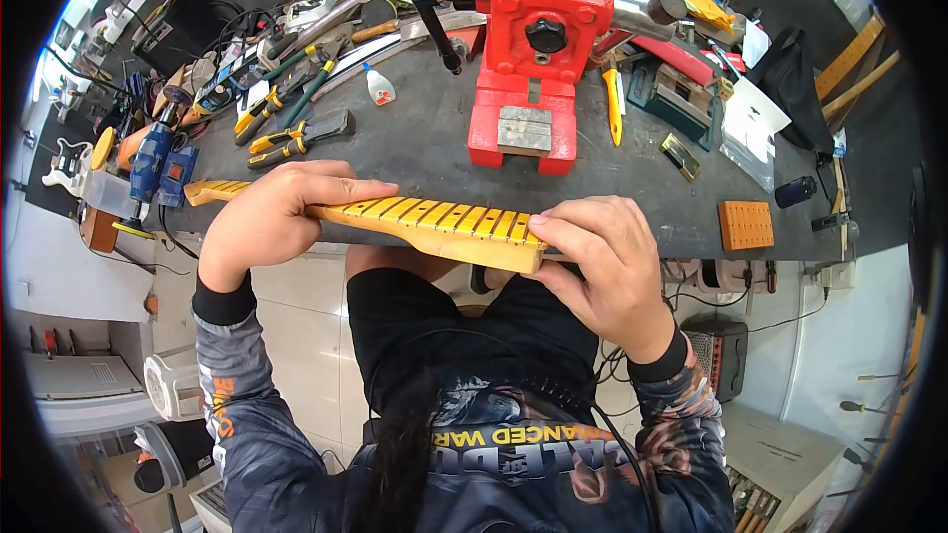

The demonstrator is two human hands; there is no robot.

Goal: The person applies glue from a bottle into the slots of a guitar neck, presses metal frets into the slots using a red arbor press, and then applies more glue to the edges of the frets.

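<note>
A yellow guitar neck point(434, 222) with dark fret lines lies across the near edge of the dark workbench point(425, 138), its headstock end poking out at the left. My left hand point(272, 217) wraps over the neck near the headstock end. My right hand point(607, 262) grips the square heel end, thumb on the fretboard side. Both hands hold the neck level above my lap.
A red bench vise point(538, 49) stands at the middle back of the bench. Pliers and cutters point(291, 128), a small glue bottle point(378, 87), a blue power tool point(153, 168) and an orange block point(746, 224) lie around it. Cluttered tools fill the far edge.
</note>
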